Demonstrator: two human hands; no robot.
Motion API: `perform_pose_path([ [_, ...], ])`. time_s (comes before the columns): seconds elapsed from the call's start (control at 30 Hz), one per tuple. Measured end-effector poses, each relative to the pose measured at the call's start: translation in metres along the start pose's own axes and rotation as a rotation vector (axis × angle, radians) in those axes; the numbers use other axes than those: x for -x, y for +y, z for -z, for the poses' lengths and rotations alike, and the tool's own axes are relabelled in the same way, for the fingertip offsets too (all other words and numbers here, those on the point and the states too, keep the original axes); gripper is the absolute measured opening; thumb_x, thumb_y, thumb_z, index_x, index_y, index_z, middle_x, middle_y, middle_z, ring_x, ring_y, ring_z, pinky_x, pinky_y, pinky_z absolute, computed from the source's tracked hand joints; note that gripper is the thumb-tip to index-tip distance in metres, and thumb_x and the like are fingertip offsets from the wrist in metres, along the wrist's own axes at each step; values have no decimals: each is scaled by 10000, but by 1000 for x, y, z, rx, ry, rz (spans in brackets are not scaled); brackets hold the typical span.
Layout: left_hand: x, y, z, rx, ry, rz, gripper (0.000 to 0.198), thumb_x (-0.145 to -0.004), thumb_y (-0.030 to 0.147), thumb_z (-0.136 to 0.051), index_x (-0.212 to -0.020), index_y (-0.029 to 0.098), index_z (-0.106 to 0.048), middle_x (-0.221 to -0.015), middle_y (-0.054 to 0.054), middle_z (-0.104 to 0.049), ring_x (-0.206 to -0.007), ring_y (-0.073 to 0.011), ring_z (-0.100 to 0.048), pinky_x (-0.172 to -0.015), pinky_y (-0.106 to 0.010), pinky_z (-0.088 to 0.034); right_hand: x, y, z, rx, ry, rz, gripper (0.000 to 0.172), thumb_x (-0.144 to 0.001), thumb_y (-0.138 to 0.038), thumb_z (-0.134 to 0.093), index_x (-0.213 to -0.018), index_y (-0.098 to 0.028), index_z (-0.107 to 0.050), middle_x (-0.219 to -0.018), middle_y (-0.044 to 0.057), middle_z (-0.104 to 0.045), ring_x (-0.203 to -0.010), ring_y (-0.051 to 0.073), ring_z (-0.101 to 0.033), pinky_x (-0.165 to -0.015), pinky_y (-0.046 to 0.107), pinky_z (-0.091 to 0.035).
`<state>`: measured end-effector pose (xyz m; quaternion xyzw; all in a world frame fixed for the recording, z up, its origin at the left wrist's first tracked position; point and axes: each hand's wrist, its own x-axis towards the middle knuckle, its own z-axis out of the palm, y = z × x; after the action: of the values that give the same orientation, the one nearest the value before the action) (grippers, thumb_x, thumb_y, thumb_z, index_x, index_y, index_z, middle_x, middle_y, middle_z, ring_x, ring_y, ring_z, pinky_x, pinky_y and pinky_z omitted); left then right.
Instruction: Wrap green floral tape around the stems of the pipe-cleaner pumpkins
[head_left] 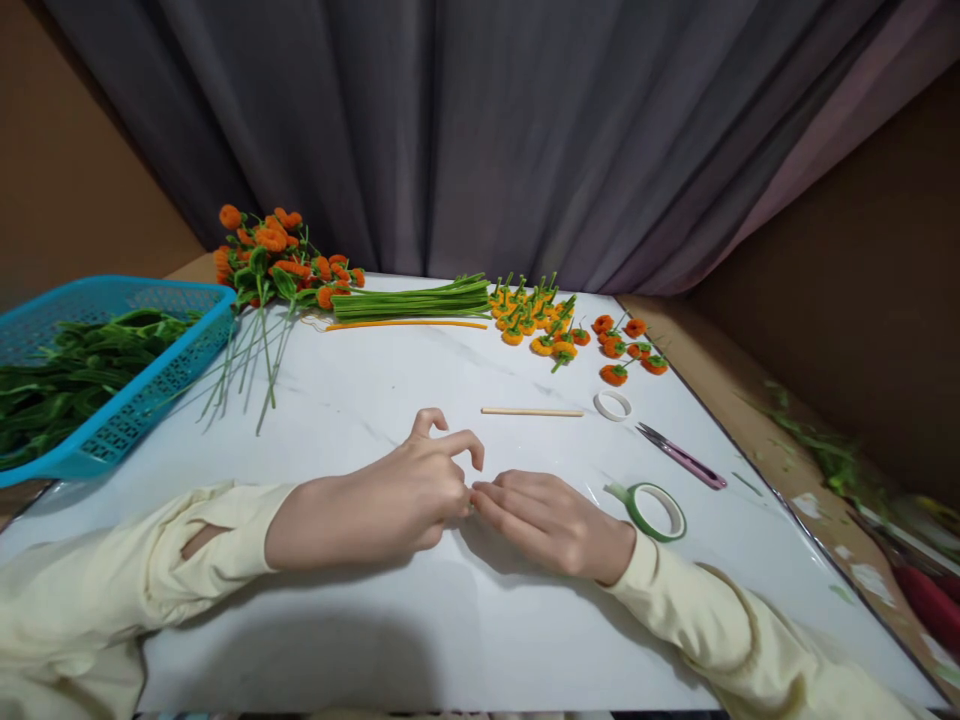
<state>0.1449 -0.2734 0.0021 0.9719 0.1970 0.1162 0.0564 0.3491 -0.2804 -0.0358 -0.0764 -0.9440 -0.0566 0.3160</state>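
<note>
My left hand [405,490] and my right hand [547,520] meet fingertip to fingertip above the white tabletop [360,630]. On the left, the thumb side is pinched closed while two fingers stand raised and bent. The right hand's fingers are pressed together, their tips against the left's. Whatever lies between the fingertips is too small or hidden to make out. Just beyond the hands is a thin wooden stick [532,412]. Closest to my right hand lies a roll of green tape [634,508], its loose end pointing left.
A blue basket [161,372] of green leaves [82,365] stands left. Along the back lie orange flowers on stems [271,238], green stems [412,302], an orange strip [409,324], yellow flower heads [513,338] and orange flower heads [613,375]. A white ring [598,403] and pink-handled snips [686,460] lie right.
</note>
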Motion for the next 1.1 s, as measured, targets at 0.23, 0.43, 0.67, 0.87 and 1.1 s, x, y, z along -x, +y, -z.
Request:
perform_pose_path([
  [0.23, 3, -4, -8, -125, -21, -6, 276, -816, 62, -555, -558, 155, -518, -560, -11, -598, -1072, -242, -495, -898, -425, -204, 3, 1, -4, 26, -13, 2, 194, -898, -1, -388, -1041, 14, -520, -670, 117, -632, -640, 189, -574, -580, 319, -511],
  [0.43, 1, 2, -7, -319, 98, -19, 205, -758, -27, -505, -652, 140, -559, -654, -33, -632, -1094, -239, -491, -904, -417, -209, 3, 6, -4, -42, 22, -109, 240, -914, -17, -323, -1070, -42, -504, -711, 109, -613, -667, 184, -556, -582, 312, -489],
  [0.67, -1, 2, 1, -97, 34, 16, 211, -770, 9, -511, -603, 138, -524, -579, -17, -601, -1011, -208, -532, -830, -395, -218, 1, 4, -5, -154, 48, -200, 237, -916, -35, -327, -1022, -97, -530, -737, 100, -632, -681, 166, -559, -587, 288, -476],
  [0.87, -1, -2, 1, 28, -23, -15, 242, -801, 35, -531, -586, 145, -512, -549, 0, -593, -955, -195, -543, -827, -380, -226, 2, 3, -3, -82, 29, -75, 198, -920, -41, -372, -1039, -51, -530, -737, 121, -655, -670, 177, -558, -583, 305, -483],
  [1.1, 2, -3, -10, -232, 53, -14, 252, -830, 57, -536, -596, 151, -531, -615, -23, -622, -1081, -246, -490, -922, -446, -189, 3, 5, -2, -29, 26, -59, 206, -923, -33, -358, -1049, -40, -521, -689, 112, -638, -669, 187, -565, -594, 324, -496],
])
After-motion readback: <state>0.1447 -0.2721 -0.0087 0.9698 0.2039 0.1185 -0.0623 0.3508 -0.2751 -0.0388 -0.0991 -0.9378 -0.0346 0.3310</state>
